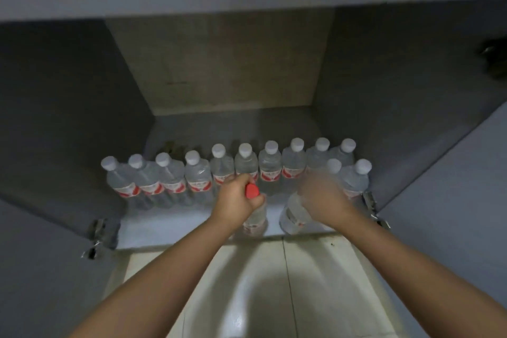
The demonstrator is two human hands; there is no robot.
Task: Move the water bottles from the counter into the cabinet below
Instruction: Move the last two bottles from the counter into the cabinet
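Grey cabinet [82, 107] walls frame a low, dim compartment with a tan back panel [219, 63], a pale shelf floor [170, 228] and both doors swung wide; a metal hinge [100, 230] sits at the left front corner and another hinge [369, 200] at the right. Cream floor tiles [247, 296] lie in front of the cabinet.

Along the shelf stands a row of water bottles [196, 173], clear plastic with white caps and red-and-white labels, all upright and packed side by side. Ten make up the back row, running from the left wall across to the right, and two more white-capped ones [356, 173] stand just in front of the row's right end, so twelve stand free.

Near the middle of the shelf's front edge, the left hand [236, 197] has its fingers curled round the neck of a red-capped bottle [255, 217], which is upright with its base on the shelf or just above it; which one I cannot tell. Just to its right, the right hand [322, 197], blurred by motion, covers the top of another clear bottle [292, 218] that tilts at the shelf's front edge; the fingers seem wrapped over its top, though the blur hides the exact grip and the cap.
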